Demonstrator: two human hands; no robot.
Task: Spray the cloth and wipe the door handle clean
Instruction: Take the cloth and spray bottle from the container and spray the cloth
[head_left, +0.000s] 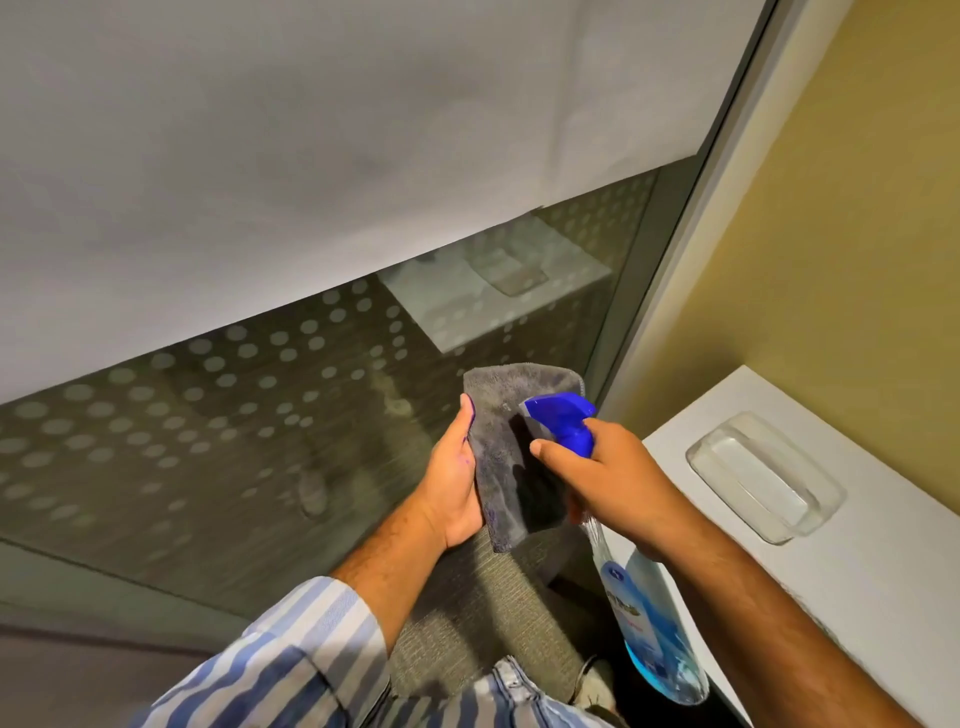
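My left hand (451, 488) holds a grey microfibre cloth (511, 431) upright, spread across the palm and fingers. My right hand (608, 478) grips the neck of a clear spray bottle (649, 623) with blue liquid. Its blue trigger head (563, 418) points at the cloth from a few centimetres away, with my forefinger lying across the trigger. No door handle is in view.
A glass partition (234, 426) with a frosted upper band and dot pattern fills the left and centre. At the right, a white ledge (857, 571) carries a clear plastic tray (763, 478) below a yellow wall. Grey carpet lies underfoot.
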